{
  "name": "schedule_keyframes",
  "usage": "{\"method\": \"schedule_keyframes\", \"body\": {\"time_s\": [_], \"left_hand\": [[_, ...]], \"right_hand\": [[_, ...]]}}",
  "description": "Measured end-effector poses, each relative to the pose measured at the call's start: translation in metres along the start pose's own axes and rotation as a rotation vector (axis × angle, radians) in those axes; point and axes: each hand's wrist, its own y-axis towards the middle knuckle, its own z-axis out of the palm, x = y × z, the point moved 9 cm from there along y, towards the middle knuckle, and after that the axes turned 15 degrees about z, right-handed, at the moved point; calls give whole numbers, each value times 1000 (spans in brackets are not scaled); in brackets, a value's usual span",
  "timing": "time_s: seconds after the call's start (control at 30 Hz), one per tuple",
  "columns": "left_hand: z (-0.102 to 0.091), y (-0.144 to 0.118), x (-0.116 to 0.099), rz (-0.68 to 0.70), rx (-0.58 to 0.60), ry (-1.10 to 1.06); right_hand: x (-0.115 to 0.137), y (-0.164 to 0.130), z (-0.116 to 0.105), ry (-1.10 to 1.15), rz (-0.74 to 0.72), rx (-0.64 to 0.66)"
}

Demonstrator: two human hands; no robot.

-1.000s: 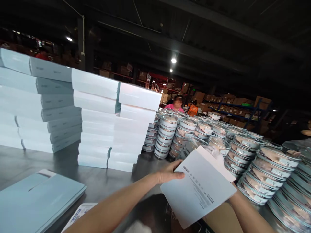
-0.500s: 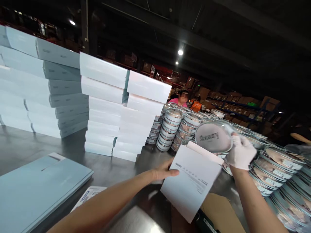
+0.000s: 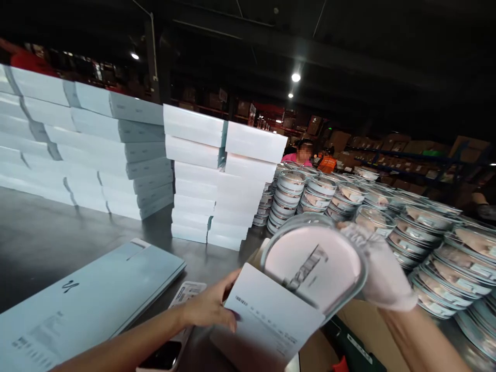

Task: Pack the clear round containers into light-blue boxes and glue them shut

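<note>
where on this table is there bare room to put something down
Bare steel table shows at the left, between the stacks of white boxes behind and the flat light-blue box in front. The right side is crowded with stacked round containers, and the front centre is taken by both hands.

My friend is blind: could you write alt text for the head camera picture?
A gloved right hand slides a round clear case into an open white box held by the bare left hand, with stacked boxes behind.
</note>
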Motion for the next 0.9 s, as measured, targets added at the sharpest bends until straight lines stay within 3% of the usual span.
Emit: {"method": "schedule_keyframes", "body": {"time_s": [0.07,0.1,0.2,0.23,0.3,0.37,0.4,0.47,0.53,0.63,0.7,0.73,0.8,0.87,0.9], "left_hand": [[0,-17,6,-32,-55,11],[1,-24,9,-47,-74,10],[3,-45,11,-84,-124,7],[2,-50,8,-83,-150,12],[-2,-56,-5,-9,-215,42],[-4,-57,-27,153,-270,116],[-2,-56,-39,240,-276,183],[8,-51,-53,336,-257,335],[14,-47,-52,313,-306,442],[6,-50,-46,242,-563,465],[0,-56,-44,212,-698,452],[-3,-56,-42,176,-702,456],[-6,-52,-39,64,-593,493],[-7,-45,-38,-31,-410,544],[-8,-43,-40,-49,-335,557]], "right_hand": [[-4,-34,31,5,0,99],[-9,-51,36,12,-8,77],[-43,-96,26,110,31,-150],[-59,-108,27,166,85,-166],[-91,-125,49,318,209,-51],[-112,-138,81,420,278,85],[-117,-142,92,432,276,91],[-126,-147,103,417,266,-15],[-133,-150,108,388,317,-144],[-128,-151,110,336,377,-241],[-120,-152,106,296,357,-203],[-119,-153,99,252,344,-174],[-126,-158,69,-25,301,-173],[-142,-168,14,-516,251,-302],[-158,-174,-20,-626,291,-359]]}}
